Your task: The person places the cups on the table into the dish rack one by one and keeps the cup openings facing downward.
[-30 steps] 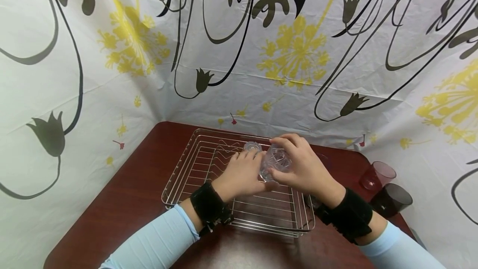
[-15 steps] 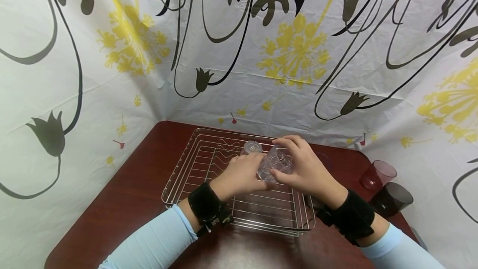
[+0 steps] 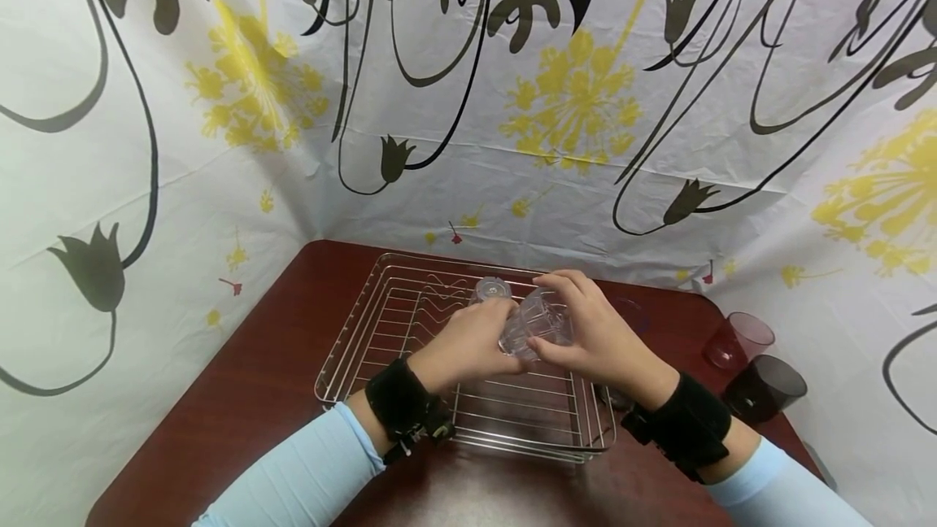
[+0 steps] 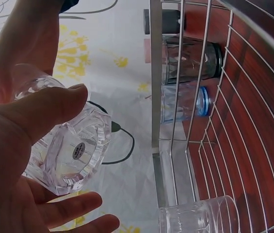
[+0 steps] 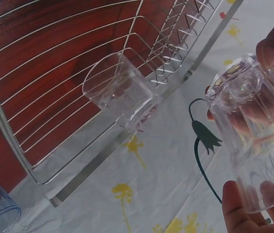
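Observation:
Both hands hold one clear faceted drinking glass above the wire dish rack. My left hand grips it near its thick base, thumb across the side, as the left wrist view shows; a small dark sticker sits on that base. Around the mouth end, the thumb and fingers of my right hand are spread and curved. The glass lies tilted, its mouth toward the right hand. A second clear glass stands upside down in the rack just behind the left hand, seen also in the right wrist view.
On the dark red table, right of the rack, stand a pink cup and a smoky dark cup. A clear cup with a blue base is beyond the rack's side. Patterned white curtain encloses the table's back and sides.
The held glass has tipped further onto its side, its base swinging toward the left hand. My left hand has slid slightly left, uncovering more of the glass in the rack.

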### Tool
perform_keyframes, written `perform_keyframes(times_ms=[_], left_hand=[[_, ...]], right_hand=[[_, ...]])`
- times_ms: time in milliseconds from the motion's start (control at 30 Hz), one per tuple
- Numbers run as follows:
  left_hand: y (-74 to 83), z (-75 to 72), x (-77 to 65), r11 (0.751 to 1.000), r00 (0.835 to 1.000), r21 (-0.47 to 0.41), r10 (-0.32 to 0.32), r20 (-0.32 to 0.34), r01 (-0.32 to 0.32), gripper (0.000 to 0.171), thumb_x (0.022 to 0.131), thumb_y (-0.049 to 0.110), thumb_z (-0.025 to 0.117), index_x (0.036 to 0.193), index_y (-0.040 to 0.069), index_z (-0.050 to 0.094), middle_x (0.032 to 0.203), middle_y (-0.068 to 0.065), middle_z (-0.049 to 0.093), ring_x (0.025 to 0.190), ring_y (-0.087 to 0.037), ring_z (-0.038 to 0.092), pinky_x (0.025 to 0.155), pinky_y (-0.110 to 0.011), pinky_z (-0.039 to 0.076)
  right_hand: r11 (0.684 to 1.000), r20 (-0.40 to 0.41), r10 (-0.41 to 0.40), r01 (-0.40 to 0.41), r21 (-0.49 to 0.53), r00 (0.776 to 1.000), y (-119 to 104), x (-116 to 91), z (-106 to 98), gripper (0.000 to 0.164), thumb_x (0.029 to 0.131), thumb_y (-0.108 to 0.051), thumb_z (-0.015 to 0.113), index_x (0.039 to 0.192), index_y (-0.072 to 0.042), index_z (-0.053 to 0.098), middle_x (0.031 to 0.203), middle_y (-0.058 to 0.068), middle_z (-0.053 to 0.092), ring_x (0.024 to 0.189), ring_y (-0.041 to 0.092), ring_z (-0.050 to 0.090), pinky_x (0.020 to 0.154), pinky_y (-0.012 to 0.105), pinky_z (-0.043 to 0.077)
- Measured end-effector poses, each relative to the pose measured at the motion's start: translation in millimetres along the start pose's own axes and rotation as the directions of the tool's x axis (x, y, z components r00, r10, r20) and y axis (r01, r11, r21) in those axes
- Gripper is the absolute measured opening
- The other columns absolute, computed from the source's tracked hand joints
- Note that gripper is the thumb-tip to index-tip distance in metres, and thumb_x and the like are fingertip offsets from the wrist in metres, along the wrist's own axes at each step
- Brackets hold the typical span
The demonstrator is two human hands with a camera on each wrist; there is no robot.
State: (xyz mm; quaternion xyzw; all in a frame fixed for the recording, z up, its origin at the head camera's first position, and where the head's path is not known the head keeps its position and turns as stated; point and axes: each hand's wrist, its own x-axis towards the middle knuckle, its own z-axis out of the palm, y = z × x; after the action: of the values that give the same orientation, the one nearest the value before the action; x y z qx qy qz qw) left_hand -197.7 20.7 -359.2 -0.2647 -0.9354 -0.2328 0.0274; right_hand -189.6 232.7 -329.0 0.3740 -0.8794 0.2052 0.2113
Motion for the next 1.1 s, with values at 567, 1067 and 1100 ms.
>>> perform_keyframes(times_ms=[567, 1067, 1100], left_hand=[[-3.5, -7.5, 0.5, 0.990, 0.999, -0.136, -0.027, 0.038, 0.032, 0.063, 0.074, 0.033, 0.086, 0.124, 0.016, 0.053, 0.110, 0.003, 0.058, 0.092, -0.012, 0.058, 0.077, -0.027, 0.051], [-1.9, -18.8, -1.3, 0.983, 0.999, -0.182, 0.000, 0.042, 0.008, 0.068, 0.077, 0.032, 0.087, 0.129, 0.011, 0.050, 0.110, 0.001, 0.056, 0.091, -0.011, 0.059, 0.076, -0.026, 0.052], [-1.8, -19.6, -1.6, 0.983, 0.999, -0.186, -0.007, 0.048, 0.016, 0.069, 0.077, 0.033, 0.087, 0.130, 0.012, 0.049, 0.111, 0.001, 0.056, 0.091, -0.011, 0.059, 0.076, -0.026, 0.052]], right_hand=[[0.999, 0.037, 0.028, -0.029, 0.020, 0.999, 7, -7, 0, 0.075, 0.077, -0.037, 0.086, 0.138, -0.014, 0.049, 0.135, 0.003, 0.052, 0.119, 0.020, 0.053, 0.094, 0.040, 0.048], [0.997, 0.013, 0.034, -0.035, 0.073, 0.999, 16, -13, 5, 0.076, 0.073, -0.029, 0.090, 0.134, -0.007, 0.050, 0.132, 0.005, 0.052, 0.121, 0.019, 0.052, 0.097, 0.034, 0.044], [0.996, 0.021, 0.036, -0.037, 0.077, 0.999, 16, -12, 5, 0.076, 0.074, -0.030, 0.090, 0.134, -0.008, 0.051, 0.133, 0.005, 0.051, 0.122, 0.019, 0.051, 0.098, 0.035, 0.044]])
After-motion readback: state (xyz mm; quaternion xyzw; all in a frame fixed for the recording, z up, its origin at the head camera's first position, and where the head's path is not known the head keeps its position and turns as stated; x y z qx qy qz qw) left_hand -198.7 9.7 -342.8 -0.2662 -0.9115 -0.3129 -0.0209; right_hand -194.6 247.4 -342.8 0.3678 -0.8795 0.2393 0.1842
